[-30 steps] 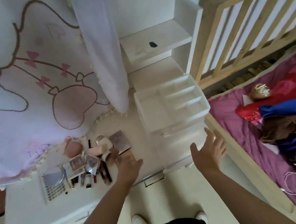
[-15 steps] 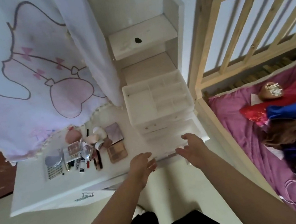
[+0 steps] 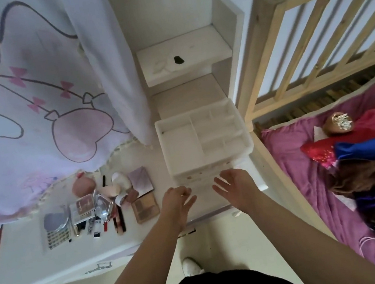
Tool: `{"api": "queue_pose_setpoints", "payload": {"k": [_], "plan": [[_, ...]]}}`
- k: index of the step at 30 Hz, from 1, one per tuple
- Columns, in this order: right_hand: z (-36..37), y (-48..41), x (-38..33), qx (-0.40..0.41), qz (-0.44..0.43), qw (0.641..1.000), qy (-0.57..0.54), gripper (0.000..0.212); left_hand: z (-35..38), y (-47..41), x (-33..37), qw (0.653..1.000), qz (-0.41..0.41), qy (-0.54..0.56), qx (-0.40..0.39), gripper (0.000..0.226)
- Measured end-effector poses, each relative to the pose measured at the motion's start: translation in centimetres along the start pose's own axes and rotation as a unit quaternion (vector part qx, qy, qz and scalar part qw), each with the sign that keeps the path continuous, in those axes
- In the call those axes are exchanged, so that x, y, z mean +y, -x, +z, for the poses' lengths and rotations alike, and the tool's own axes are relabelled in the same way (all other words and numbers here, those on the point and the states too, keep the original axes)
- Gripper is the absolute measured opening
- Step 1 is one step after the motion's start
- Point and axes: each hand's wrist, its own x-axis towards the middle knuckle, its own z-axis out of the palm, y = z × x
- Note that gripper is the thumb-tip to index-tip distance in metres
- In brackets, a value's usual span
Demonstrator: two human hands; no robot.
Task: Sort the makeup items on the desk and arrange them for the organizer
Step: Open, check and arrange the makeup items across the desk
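Left hand (image 3: 178, 198) and right hand (image 3: 234, 181) have reached closer to the organizer (image 3: 205, 162).

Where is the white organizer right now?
In the head view the white organizer stands at the desk's right end, beside the wooden bed frame. The makeup pile lies to its left; the left hand and right hand are just before it.

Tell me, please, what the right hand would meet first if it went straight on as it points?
Probably the front of the white organizer, just ahead of the right hand; depth is unclear.
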Motion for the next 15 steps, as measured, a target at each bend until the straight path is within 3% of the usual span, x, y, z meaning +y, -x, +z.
{"api": "queue_pose_setpoints", "payload": {"k": [4, 7, 10, 12, 15], "plan": [[-2.6, -0.1, 0.9, 0.047, -0.021, 0.995, 0.085, 0.035, -1.1, -1.3, -0.2, 0.996, -0.022, -0.085, -0.024, 0.024], [-3.3, -0.7, 0.7, 0.123, -0.022, 0.985, 0.117, 0.04, -2.0, -2.2, -0.4, 0.983, -0.002, -0.182, -0.005, 0.055], [-3.0, -1.8, 0.8, 0.168, -0.042, 0.968, 0.183, 0.056, -2.5, -4.0, -0.3, 0.965, 0.022, -0.259, -0.02, 0.047], [-3.0, -2.2, 0.8, 0.198, -0.065, 0.949, 0.238, 0.073, -2.7, -4.8, -0.3, 0.96, 0.027, -0.275, -0.038, 0.054], [-3.0, -2.4, 0.4, 0.186, -0.082, 0.932, 0.301, 0.081, -3.3, -4.9, -0.5, 0.961, 0.016, -0.273, -0.046, 0.063]]}}
